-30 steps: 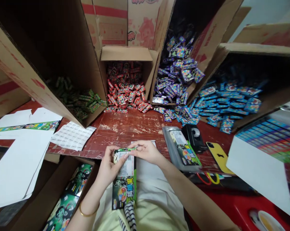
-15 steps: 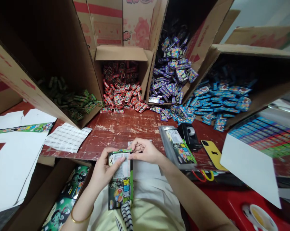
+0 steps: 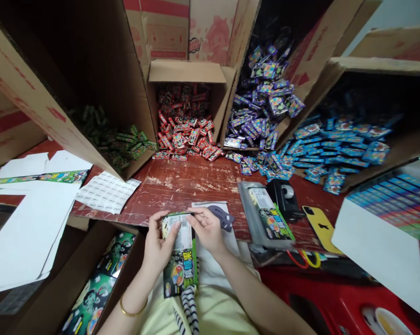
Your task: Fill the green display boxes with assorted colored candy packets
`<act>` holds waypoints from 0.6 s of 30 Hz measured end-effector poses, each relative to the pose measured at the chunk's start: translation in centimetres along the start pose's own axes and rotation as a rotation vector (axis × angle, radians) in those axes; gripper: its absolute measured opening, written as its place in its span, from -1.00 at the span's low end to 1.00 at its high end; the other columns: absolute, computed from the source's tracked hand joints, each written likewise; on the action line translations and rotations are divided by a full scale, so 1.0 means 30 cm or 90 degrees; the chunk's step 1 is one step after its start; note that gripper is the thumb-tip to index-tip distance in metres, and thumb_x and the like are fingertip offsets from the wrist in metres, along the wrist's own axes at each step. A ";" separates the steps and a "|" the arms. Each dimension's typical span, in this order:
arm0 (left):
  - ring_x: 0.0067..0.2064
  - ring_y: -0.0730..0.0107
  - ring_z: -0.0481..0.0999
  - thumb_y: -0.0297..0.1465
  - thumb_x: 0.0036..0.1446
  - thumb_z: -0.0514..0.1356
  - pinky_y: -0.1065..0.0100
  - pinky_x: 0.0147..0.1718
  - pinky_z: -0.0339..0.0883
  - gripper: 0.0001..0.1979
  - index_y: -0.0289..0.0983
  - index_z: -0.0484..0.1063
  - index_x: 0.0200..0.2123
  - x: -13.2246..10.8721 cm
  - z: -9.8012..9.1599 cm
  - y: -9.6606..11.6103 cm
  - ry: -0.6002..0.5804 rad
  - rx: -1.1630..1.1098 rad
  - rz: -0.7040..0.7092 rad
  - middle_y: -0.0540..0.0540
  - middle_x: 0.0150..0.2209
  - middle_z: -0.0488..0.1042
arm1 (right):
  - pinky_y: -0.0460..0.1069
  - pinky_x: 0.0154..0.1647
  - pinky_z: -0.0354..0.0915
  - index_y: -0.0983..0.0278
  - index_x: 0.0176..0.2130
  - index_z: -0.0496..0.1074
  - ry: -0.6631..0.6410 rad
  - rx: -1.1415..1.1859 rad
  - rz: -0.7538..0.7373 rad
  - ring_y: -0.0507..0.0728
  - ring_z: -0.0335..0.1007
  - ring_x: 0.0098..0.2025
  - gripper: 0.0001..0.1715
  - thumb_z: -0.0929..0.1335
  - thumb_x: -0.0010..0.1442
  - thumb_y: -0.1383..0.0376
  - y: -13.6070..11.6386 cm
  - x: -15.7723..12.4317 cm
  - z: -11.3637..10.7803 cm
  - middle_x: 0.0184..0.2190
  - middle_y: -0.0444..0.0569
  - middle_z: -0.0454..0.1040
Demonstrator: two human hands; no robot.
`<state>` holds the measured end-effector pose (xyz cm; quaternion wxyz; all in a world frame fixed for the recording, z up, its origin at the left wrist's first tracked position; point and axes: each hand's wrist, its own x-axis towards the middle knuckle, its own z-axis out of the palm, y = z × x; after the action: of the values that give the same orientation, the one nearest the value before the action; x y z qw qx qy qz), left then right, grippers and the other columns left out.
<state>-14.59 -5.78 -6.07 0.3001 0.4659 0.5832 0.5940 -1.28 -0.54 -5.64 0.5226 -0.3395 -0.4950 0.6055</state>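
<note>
Held upright in front of my body is a flat black and green candy box (image 3: 179,265) with bright lettering and a white label. My left hand (image 3: 160,244) wraps its left side, the thumb lying across the label. At the top right edge my right hand (image 3: 206,229) pinches the box, thumb on the front and fingers behind. The back of the box is hidden. Behind my right hand, a dark purple flat item (image 3: 223,217) lies on white paper (image 3: 210,204) on the red table (image 3: 192,179).
Cartons hold green (image 3: 129,142), red (image 3: 187,137), purple (image 3: 255,116) and blue (image 3: 335,144) candy packs. A plastic-wrapped box (image 3: 267,214), a black device (image 3: 284,200) and a yellow phone (image 3: 321,228) lie right. At lower left, an open carton (image 3: 73,274) contains green boxes (image 3: 91,298).
My right hand has shifted down slightly and now grips the box's top corner. The purple item behind it has come into view. The whole view has turned a little left.
</note>
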 end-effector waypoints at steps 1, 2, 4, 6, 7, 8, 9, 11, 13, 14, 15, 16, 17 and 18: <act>-0.05 0.29 0.46 -0.31 0.07 0.26 0.29 -0.06 0.35 -0.61 -0.17 0.27 -0.04 -0.004 0.000 -0.001 0.022 -0.002 0.020 -0.12 -0.08 0.40 | 0.01 -0.09 0.39 0.25 -0.25 0.42 -0.013 -0.001 -0.018 0.11 0.48 -0.17 -0.77 0.43 0.08 0.20 0.005 0.004 0.005 -0.28 -0.01 0.51; 0.01 0.30 0.42 -0.33 0.07 0.27 0.29 -0.01 0.32 -0.58 -0.14 0.24 0.00 -0.009 0.001 -0.002 0.052 -0.018 0.037 -0.13 -0.03 0.38 | 0.02 -0.06 0.37 0.25 -0.27 0.42 -0.026 -0.001 -0.038 0.11 0.46 -0.14 -0.80 0.43 0.08 0.22 0.008 0.009 0.007 -0.25 -0.01 0.49; 0.05 0.30 0.40 -0.35 0.06 0.28 0.28 0.00 0.32 -0.47 -0.10 0.15 0.07 -0.026 0.003 -0.001 0.118 -0.091 0.046 -0.15 0.05 0.32 | 0.00 -0.05 0.36 0.25 -0.30 0.42 -0.039 0.000 -0.062 0.10 0.45 -0.13 -0.84 0.43 0.09 0.26 0.007 0.022 0.008 -0.24 -0.02 0.47; -0.03 0.31 0.47 -0.33 0.05 0.28 0.30 -0.09 0.39 -0.45 -0.11 0.13 0.08 -0.047 0.003 -0.001 0.139 -0.157 -0.005 -0.17 0.05 0.32 | -0.02 -0.10 0.37 0.25 -0.32 0.41 -0.036 0.005 -0.054 0.07 0.45 -0.18 -0.86 0.42 0.09 0.26 0.005 0.031 0.010 -0.28 -0.04 0.46; -0.07 0.30 0.50 -0.30 0.06 0.28 0.29 -0.12 0.41 -0.47 -0.13 0.16 0.07 -0.056 0.002 -0.001 0.130 -0.165 -0.038 -0.19 0.03 0.35 | -0.03 -0.12 0.37 0.25 -0.32 0.40 -0.030 0.006 -0.045 0.07 0.45 -0.21 -0.85 0.42 0.09 0.25 0.003 0.034 0.012 -0.30 -0.05 0.47; -0.10 0.29 0.51 -0.27 0.06 0.27 0.28 -0.12 0.42 -0.49 -0.16 0.19 0.07 -0.063 0.000 0.000 0.113 -0.156 -0.066 -0.20 0.01 0.37 | -0.03 -0.15 0.38 0.24 -0.33 0.40 -0.023 0.007 -0.037 0.06 0.45 -0.23 -0.84 0.43 0.08 0.24 0.001 0.034 0.016 -0.31 -0.06 0.47; -0.09 0.26 0.52 -0.25 0.07 0.25 0.26 -0.10 0.41 -0.49 -0.18 0.21 0.07 -0.067 -0.003 0.002 0.094 -0.135 -0.084 -0.21 0.01 0.39 | -0.03 -0.16 0.38 0.24 -0.33 0.40 -0.020 0.007 -0.030 0.07 0.45 -0.24 -0.82 0.43 0.08 0.21 -0.002 0.033 0.022 -0.32 -0.05 0.48; 0.01 0.20 0.46 -0.23 0.08 0.24 0.22 -0.01 0.34 -0.46 -0.19 0.21 0.11 -0.065 -0.011 0.012 0.076 -0.078 -0.084 -0.22 0.05 0.38 | -0.01 -0.18 0.39 0.23 -0.31 0.41 -0.024 0.002 -0.008 0.09 0.46 -0.25 -0.78 0.42 0.07 0.17 -0.011 0.028 0.035 -0.32 -0.04 0.50; 0.05 0.19 0.42 -0.23 0.07 0.25 0.20 0.03 0.31 -0.46 -0.19 0.23 0.11 -0.048 -0.022 0.027 0.073 -0.034 -0.059 -0.20 0.07 0.37 | 0.02 -0.17 0.40 0.22 -0.27 0.42 -0.041 -0.010 0.020 0.12 0.47 -0.24 -0.74 0.41 0.07 0.13 -0.028 0.022 0.050 -0.30 -0.01 0.52; 0.02 0.21 0.44 -0.23 0.06 0.25 0.22 0.00 0.33 -0.50 -0.19 0.27 0.06 -0.035 -0.028 0.035 0.073 -0.023 -0.045 -0.19 0.02 0.40 | 0.03 -0.15 0.39 0.22 -0.25 0.43 -0.051 -0.021 0.029 0.13 0.47 -0.22 -0.73 0.40 0.08 0.12 -0.038 0.020 0.058 -0.28 0.00 0.53; -0.05 0.25 0.47 -0.24 0.06 0.26 0.25 -0.06 0.36 -0.57 -0.21 0.31 0.00 -0.020 -0.035 0.042 0.071 -0.018 -0.031 -0.16 -0.06 0.43 | 0.05 -0.12 0.39 0.21 -0.24 0.44 -0.056 -0.035 0.026 0.15 0.47 -0.19 -0.73 0.39 0.08 0.11 -0.048 0.018 0.065 -0.26 0.01 0.53; -0.12 0.29 0.49 -0.25 0.05 0.26 0.29 -0.12 0.38 -0.65 -0.22 0.36 -0.09 -0.005 -0.041 0.046 0.068 -0.015 -0.016 -0.13 -0.14 0.45 | 0.06 -0.10 0.38 0.21 -0.24 0.45 -0.058 -0.050 0.011 0.16 0.46 -0.16 -0.73 0.39 0.09 0.11 -0.056 0.016 0.072 -0.24 0.02 0.53; -0.17 0.33 0.49 -0.26 0.04 0.27 0.33 -0.17 0.38 -0.72 -0.22 0.38 -0.19 0.010 -0.046 0.048 0.065 -0.014 0.001 -0.10 -0.20 0.45 | 0.06 -0.07 0.37 0.20 -0.26 0.46 -0.057 -0.067 -0.014 0.16 0.45 -0.14 -0.76 0.38 0.09 0.12 -0.061 0.015 0.079 -0.24 0.02 0.52; -0.20 0.35 0.48 -0.27 0.03 0.28 0.36 -0.20 0.38 -0.78 -0.23 0.39 -0.27 0.024 -0.050 0.047 0.064 -0.020 0.017 -0.08 -0.25 0.44 | 0.06 -0.06 0.36 0.20 -0.30 0.47 -0.053 -0.081 -0.039 0.16 0.44 -0.13 -0.79 0.37 0.10 0.13 -0.064 0.014 0.085 -0.24 0.02 0.52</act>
<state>-15.96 -5.94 -4.38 0.2701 0.4385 0.5819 0.6294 -3.17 -0.83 -3.05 0.4972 -0.3313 -0.5642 0.5698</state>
